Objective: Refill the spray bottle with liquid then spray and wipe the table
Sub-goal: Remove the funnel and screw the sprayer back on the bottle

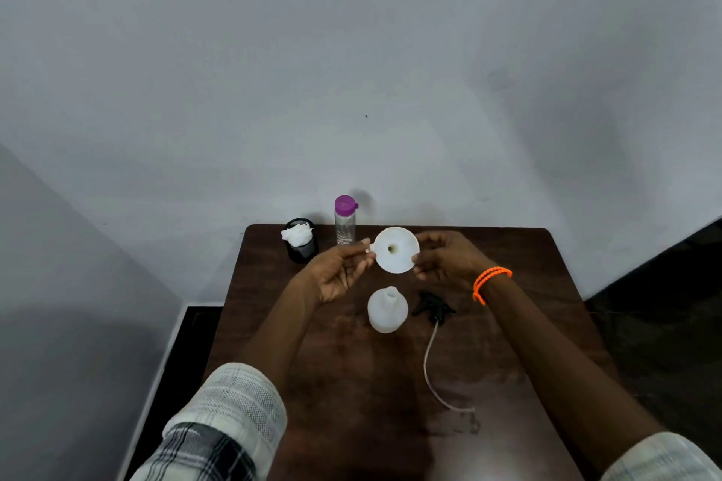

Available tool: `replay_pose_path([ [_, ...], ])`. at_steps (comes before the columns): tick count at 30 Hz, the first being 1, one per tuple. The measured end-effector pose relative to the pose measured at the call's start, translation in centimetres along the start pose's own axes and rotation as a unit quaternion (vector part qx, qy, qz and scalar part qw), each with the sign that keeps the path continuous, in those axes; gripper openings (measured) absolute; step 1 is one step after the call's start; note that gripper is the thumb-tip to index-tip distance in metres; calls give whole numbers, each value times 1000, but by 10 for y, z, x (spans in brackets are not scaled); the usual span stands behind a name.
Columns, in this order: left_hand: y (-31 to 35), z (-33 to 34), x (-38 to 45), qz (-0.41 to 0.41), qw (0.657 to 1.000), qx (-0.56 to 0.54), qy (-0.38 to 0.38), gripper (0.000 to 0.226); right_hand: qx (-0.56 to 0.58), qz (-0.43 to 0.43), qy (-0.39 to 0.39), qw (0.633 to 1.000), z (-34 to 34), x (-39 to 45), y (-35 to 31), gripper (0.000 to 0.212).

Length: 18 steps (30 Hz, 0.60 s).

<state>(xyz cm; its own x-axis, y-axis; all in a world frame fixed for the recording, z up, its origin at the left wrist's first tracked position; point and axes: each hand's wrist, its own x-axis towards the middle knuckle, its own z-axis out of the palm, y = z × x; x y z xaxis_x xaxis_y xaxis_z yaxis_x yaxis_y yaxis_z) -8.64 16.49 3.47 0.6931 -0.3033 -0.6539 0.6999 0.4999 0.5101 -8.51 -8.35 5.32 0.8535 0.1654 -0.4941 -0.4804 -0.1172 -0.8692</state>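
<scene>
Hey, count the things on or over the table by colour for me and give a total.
White: 3, the funnel, the spray bottle, the tissue wad
Black: 2, the spray head, the mesh cup
Clear with purple cap: 1, the water bottle
Total: 6

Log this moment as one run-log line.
step: funnel prep | both hands hold funnel above table | spray bottle uncapped | sprayer head beside it

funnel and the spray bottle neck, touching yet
Apart. The head view shows the funnel held by the left hand and right hand, with bare table visible between it and the open spray bottle neck.
</scene>
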Motion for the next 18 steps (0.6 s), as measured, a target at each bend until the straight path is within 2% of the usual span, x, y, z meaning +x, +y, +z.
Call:
replay_pose_path([
  [3, 7, 6, 7, 17, 1000, 12, 4, 18, 7, -14, 20, 1000, 3, 9, -2, 39],
  [9, 9, 8, 37, 33, 996, 64, 51, 12, 0, -21, 18, 1000, 5, 33, 9, 36],
  [12, 3, 3, 60, 30, 995, 63, 77, 17, -16, -32, 51, 998, 8, 55, 18, 34],
  [15, -8, -7, 84, 19, 990, 76, 114, 24, -81, -59, 95, 990, 11, 83, 31, 31],
  [18, -21, -16, 111, 12, 983, 107, 149, 12, -171, -64, 114, 977, 13, 112, 47, 36],
])
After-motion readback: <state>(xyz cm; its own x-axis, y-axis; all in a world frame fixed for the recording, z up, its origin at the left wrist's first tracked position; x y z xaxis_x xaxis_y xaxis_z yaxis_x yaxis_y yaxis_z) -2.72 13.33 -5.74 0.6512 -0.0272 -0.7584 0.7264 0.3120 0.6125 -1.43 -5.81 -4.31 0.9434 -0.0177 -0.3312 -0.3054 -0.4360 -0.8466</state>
